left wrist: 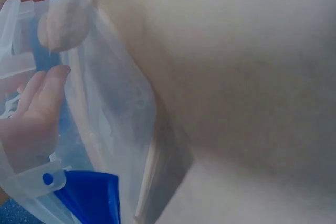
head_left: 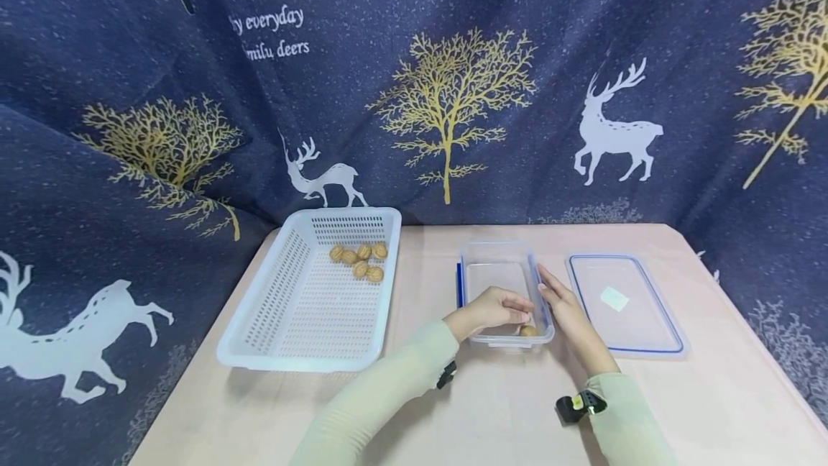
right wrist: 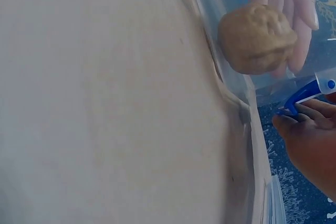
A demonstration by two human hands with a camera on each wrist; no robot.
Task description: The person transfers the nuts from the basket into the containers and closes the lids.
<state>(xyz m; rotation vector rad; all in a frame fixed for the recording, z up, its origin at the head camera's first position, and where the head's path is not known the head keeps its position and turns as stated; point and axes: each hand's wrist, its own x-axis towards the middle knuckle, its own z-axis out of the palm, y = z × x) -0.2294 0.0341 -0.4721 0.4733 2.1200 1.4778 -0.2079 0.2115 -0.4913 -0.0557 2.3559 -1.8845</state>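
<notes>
A clear plastic container (head_left: 491, 275) with blue side clasps stands on the table, its top uncovered. My left hand (head_left: 494, 307) reaches down into its near end, fingertips just over a walnut (head_left: 528, 331) on the floor there. Through the clear wall in the right wrist view, the walnut (right wrist: 256, 39) shows in front of the left fingers, which are nearly straight and not wrapped round it. Against the container's right outer wall rests my right hand (head_left: 571, 318), fingers extended along it. The right wrist view has those fingers beside the blue clasp (right wrist: 303, 97).
A white perforated basket (head_left: 304, 308) stands at the left with several walnuts (head_left: 361, 270) toward its far right. To the right lies a clear lid (head_left: 637, 326) with a blue seal and a pale sticker. A dark blue printed cloth (head_left: 388, 56) hangs behind the table.
</notes>
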